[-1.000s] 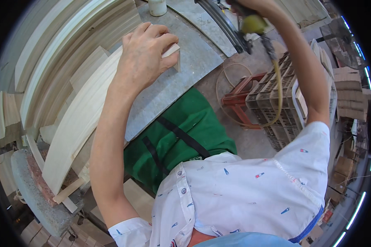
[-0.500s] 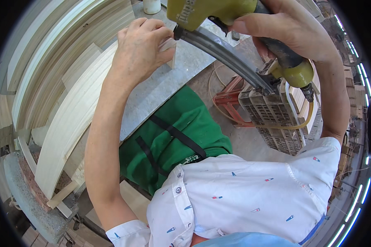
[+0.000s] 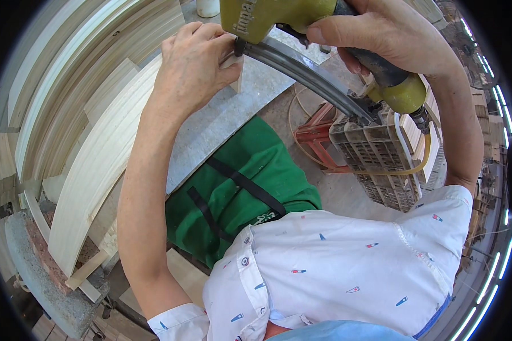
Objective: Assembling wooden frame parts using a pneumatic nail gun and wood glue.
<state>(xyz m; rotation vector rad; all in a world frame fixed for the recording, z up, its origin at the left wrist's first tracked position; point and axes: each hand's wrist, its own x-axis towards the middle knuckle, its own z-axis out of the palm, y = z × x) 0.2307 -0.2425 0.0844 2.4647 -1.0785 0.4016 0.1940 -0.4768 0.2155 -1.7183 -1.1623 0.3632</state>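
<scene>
My right hand [image 3: 389,42] is wrapped round the dark grip of a yellow-green air nail gun [image 3: 279,16]. The gun's nose is right at the fingertips of my left hand [image 3: 193,71], by a pale wooden piece [image 3: 238,79]. That left hand is closed over the piece, thumb on its near side, and hides most of it. Under my left forearm, a long curved wooden board [image 3: 105,145] runs toward the lower left. An air hose [image 3: 407,172] hangs from the bottom of the gun's handle.
Curved wooden strips [image 3: 57,91] are stacked at the left. A grey worktop [image 3: 210,128] lies beneath my hands. To the right, a slatted crate [image 3: 370,148] with wood pieces stands by a red stool [image 3: 318,136]. A white container [image 3: 207,8] is at the far edge.
The nail gun has shifted slightly left in my right hand, bringing its nose in against my left fingertips and the wooden piece. My left hand has hardly moved.
</scene>
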